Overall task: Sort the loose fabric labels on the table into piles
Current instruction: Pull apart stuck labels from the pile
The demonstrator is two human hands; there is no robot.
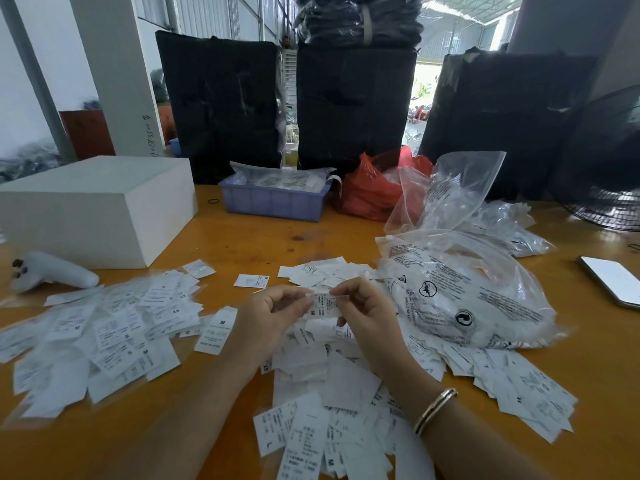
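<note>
Left hand (277, 315) and right hand (363, 311) pinch 1 label (323, 305) between fingertips above the table (242, 237). Piles (100, 337) lie on both sides; bare wood shows toward the tray (273, 202).

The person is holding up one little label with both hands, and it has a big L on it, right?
Not quite. The head view shows both the left hand and the right hand pinching one label, but the letter printed on it is M, not L.

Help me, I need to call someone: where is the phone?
In the head view the phone lies face up at the table's far right edge, right of the clear plastic bags.
</note>
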